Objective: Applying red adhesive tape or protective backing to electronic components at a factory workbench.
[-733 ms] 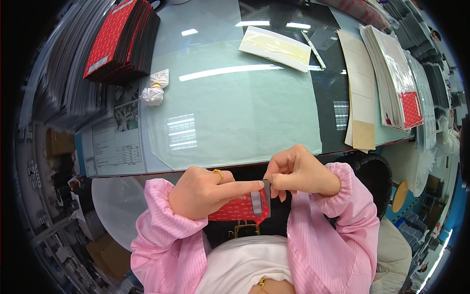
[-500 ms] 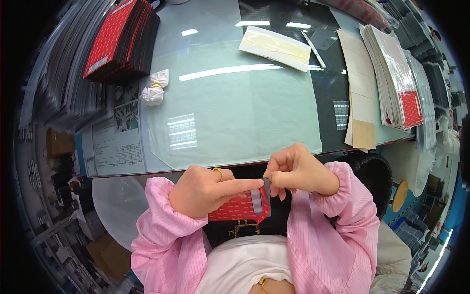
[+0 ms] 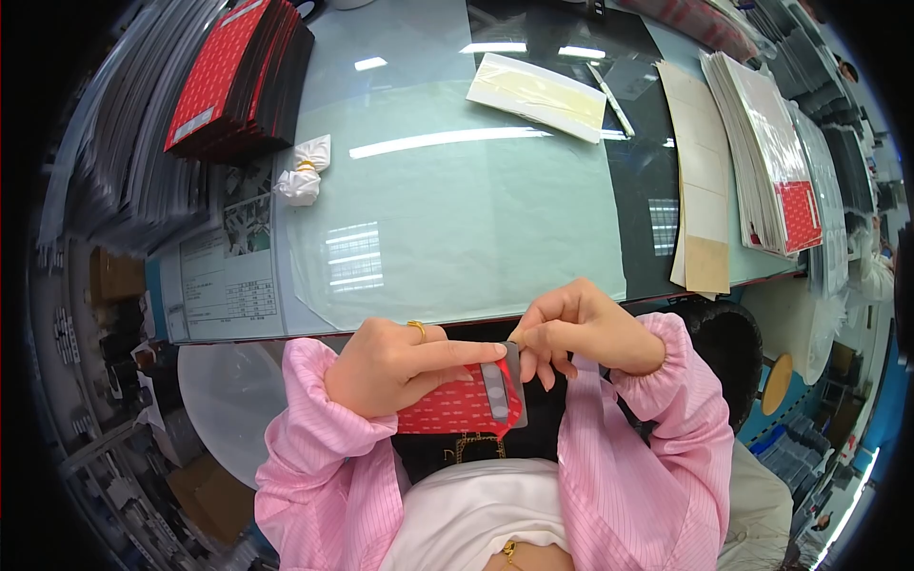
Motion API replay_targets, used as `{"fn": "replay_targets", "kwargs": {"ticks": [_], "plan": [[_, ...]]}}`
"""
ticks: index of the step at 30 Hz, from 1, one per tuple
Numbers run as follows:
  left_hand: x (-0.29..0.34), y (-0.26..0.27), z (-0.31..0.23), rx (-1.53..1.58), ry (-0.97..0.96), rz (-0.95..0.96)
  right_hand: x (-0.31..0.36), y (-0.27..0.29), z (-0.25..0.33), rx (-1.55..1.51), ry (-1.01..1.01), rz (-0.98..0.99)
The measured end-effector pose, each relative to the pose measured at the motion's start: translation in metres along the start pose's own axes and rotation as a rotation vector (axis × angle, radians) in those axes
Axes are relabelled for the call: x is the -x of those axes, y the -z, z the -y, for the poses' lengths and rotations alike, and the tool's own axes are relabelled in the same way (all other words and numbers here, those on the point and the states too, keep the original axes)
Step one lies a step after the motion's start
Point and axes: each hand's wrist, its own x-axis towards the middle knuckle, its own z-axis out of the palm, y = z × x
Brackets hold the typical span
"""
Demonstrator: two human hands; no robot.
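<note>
My left hand (image 3: 400, 362) holds a flat dark panel with a red patterned film (image 3: 447, 407) over its face, just off the table's front edge. Its index finger lies stretched along the panel's upper edge toward the far right corner. Near the panel's right end runs a grey strip (image 3: 495, 392), and a bare dark margin shows beyond the film. At that upper right corner, the thumb and index finger of my right hand (image 3: 576, 333) are pinched together. Whatever sits between those fingertips is too small to make out.
A pale green sheet (image 3: 457, 219) covers much of the glass-topped table. Stacked red-covered panels (image 3: 224, 81) stand at the far left, near a white tied cloth bundle (image 3: 303, 171). Toward the back lie a yellow-white pad (image 3: 533, 95) and a pen (image 3: 611, 100). Card sheets (image 3: 700, 181) lie right.
Both hands and the panel have shifted slightly left. The right fingertips have moved a little at the panel's corner, and its lower fingers are spread a bit more.
</note>
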Motion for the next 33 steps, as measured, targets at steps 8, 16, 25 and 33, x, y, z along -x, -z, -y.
{"fn": "replay_targets", "kwargs": {"ticks": [8,16,25,33], "plan": [[-0.001,-0.001,0.0,0.001,0.0,-0.005,-0.001,-0.001,-0.001,0.076,0.017,-0.022],[-0.002,-0.002,-0.002,-0.027,0.023,0.02,-0.002,-0.011,-0.007,0.132,0.068,-0.14],[0.0,-0.005,-0.001,-0.009,0.037,-0.035,-0.006,-0.012,-0.015,0.023,0.098,-0.152],[0.0,-0.003,-0.001,0.022,0.063,-0.056,-0.002,-0.007,-0.007,-0.029,0.085,-0.098]]}}
